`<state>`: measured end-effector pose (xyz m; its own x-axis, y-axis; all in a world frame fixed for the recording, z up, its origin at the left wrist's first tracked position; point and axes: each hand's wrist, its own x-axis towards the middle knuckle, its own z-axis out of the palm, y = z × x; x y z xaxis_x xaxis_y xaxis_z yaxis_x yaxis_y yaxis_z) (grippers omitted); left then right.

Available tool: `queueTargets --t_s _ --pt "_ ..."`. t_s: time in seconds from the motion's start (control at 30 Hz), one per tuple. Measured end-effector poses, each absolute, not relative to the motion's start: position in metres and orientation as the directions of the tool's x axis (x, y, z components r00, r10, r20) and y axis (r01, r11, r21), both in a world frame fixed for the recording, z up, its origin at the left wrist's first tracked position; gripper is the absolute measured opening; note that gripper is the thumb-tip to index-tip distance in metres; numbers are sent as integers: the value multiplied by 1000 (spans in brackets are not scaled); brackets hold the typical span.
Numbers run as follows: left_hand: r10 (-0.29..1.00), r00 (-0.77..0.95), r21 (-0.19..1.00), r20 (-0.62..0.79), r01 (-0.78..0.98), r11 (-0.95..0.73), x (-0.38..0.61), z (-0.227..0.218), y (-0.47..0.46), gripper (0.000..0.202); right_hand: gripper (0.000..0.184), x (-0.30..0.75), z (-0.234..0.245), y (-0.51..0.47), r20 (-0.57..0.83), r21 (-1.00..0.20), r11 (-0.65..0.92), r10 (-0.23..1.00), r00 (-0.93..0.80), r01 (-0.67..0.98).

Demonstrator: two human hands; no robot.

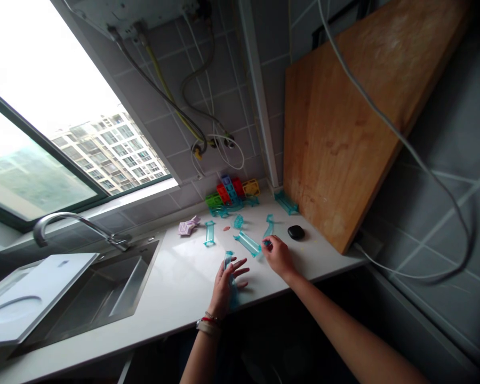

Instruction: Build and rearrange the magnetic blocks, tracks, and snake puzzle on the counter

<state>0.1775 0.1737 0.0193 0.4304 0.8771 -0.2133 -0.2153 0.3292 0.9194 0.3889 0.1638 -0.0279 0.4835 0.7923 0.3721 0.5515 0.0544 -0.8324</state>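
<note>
My left hand holds a translucent teal plastic track piece upright between thumb and palm, its other fingers spread. To the right, my right hand is closed in a pinch, with a small teal plastic piece showing at the fingertips. A straight teal track piece lies on the counter just left of that hand. Behind the hand is a curved teal piece. Another straight piece lies farther left, and a round teal part sits near the middle.
Coloured plastic blocks stand against the tiled wall. A purple folded item lies left of the pieces, a black rounded case to the right. A large wooden board leans on the right; the sink and faucet are left.
</note>
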Motion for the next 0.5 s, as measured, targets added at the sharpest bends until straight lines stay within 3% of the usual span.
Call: queueTargets --t_s 0.2,0.5 --pt "749 610 831 -259 -254 494 212 34 185 35 15 390 -25 162 369 -874 151 825 428 462" --pt "795 505 820 -336 -259 511 216 34 195 44 24 394 -12 151 332 -934 181 760 559 309"
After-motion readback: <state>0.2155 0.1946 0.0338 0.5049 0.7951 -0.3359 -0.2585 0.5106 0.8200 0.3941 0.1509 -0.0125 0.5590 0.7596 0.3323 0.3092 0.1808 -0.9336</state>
